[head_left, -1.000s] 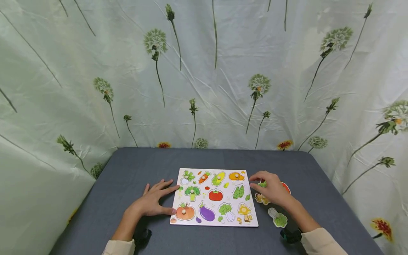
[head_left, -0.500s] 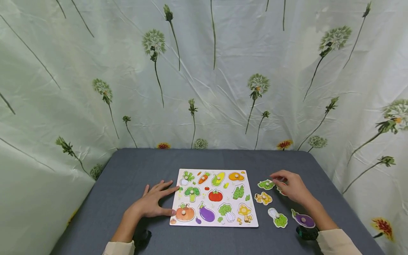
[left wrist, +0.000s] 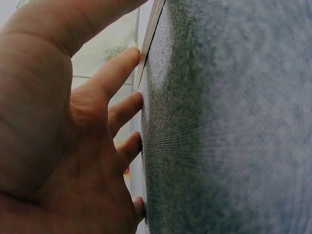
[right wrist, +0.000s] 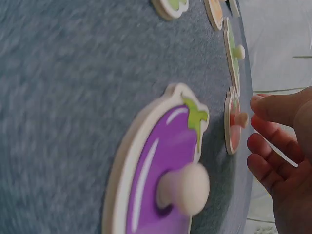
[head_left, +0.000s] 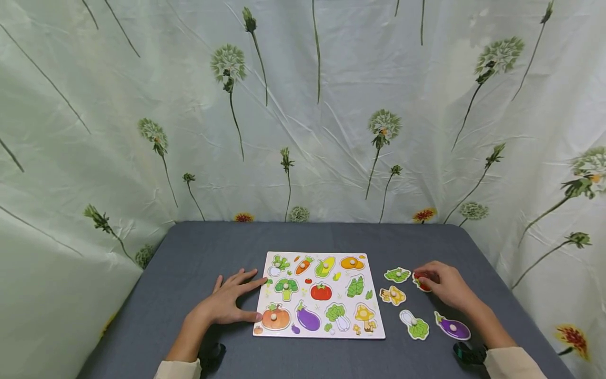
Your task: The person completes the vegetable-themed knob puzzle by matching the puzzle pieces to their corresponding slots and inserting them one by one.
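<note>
My left hand (head_left: 229, 300) lies spread at the left edge of a white vegetable puzzle board (head_left: 314, 327), its thumb and index finger touching that edge. In the left wrist view the fingers reach the board's side (left wrist: 150, 41). My right hand (head_left: 447, 287) hovers over a red tomato piece (head_left: 421, 282), fingers bent. In the right wrist view, the tomato's knob (right wrist: 242, 120) stands just short of the thumb and fingertips, with a small gap seen. Pumpkin, broccoli, carrot, corn and other knobbed pieces sit in the board; the eggplant, tomato, cabbage and mushroom places show no knobs.
Right of the board lie a leafy green piece (head_left: 397, 275), a mushroom piece (head_left: 393, 296), a cabbage piece (head_left: 414, 325) and an eggplant piece (head_left: 453, 327), knobs up. A grey cloth covers the table (head_left: 303, 363); a flowered curtain (head_left: 303, 105) hangs behind it.
My right hand has moved right from the board's right edge to over the tomato piece, uncovering the leafy, mushroom and eggplant pieces. The left hand stays put on the board.
</note>
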`<state>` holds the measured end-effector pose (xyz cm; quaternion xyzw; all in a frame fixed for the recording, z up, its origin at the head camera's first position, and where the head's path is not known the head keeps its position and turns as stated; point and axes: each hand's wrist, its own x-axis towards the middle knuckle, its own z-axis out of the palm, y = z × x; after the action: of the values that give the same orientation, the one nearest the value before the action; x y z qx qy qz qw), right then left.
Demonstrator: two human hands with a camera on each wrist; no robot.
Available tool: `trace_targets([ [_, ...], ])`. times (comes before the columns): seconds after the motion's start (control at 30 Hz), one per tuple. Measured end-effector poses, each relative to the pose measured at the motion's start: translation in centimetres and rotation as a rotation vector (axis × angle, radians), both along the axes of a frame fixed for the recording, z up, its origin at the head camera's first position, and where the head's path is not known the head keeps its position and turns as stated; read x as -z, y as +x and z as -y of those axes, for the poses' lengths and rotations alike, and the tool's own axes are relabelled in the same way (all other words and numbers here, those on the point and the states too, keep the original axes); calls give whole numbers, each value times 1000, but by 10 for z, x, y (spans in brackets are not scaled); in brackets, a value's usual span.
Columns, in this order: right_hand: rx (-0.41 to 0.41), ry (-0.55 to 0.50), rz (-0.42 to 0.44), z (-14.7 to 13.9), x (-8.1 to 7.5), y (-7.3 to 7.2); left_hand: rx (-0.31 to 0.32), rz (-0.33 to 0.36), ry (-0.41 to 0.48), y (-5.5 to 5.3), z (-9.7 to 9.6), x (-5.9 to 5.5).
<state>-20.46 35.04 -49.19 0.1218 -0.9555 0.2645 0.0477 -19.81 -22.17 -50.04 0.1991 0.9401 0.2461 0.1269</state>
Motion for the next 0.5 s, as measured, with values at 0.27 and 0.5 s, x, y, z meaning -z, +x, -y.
trace_targets([
  [0.27,10,18,22,-5,6,4,-5,2,-8,0,-1,0],
  [0.5,27,8,49,-8,7,6,-7,5,-5,0,-1,1],
])
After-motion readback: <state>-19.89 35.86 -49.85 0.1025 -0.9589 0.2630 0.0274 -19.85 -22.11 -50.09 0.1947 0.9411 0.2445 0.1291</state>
